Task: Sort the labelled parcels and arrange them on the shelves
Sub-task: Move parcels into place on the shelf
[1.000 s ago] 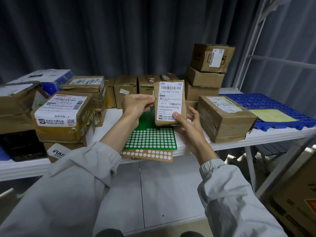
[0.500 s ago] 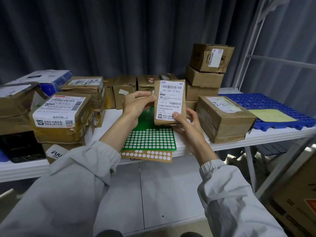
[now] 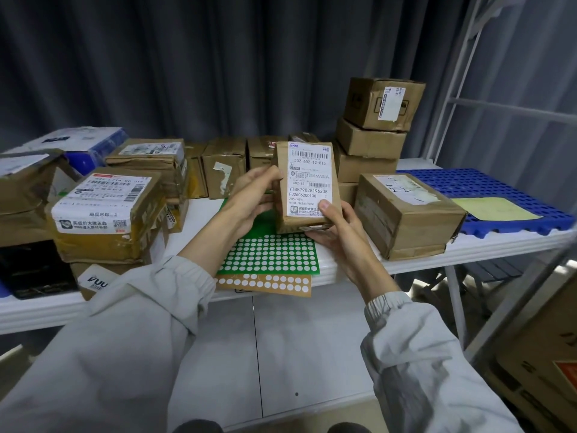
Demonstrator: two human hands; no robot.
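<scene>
- Both hands, left [image 3: 253, 198] and right [image 3: 335, 228], are gripping the parcel [image 3: 307, 185] upright above the green sticker sheet [image 3: 268, 254] on the tabletop [image 3: 415, 260].
- I'm judging it best kept steady, label facing me, thumb off the print.

— What's sitting on the table [image 3: 415, 265]?
— Taped boxes [image 3: 406, 214] are crowding its back and sides; a green dot sheet [image 3: 271, 254] is overlapping a brown one [image 3: 265, 284] at the front edge.
— And right?
— A blue pallet [image 3: 499, 192] is carrying yellow paper [image 3: 493, 208].

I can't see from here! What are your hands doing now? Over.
Left hand and right hand both gripping one small parcel, label up. Held above the sticker sheets. Nothing blocking.
</scene>
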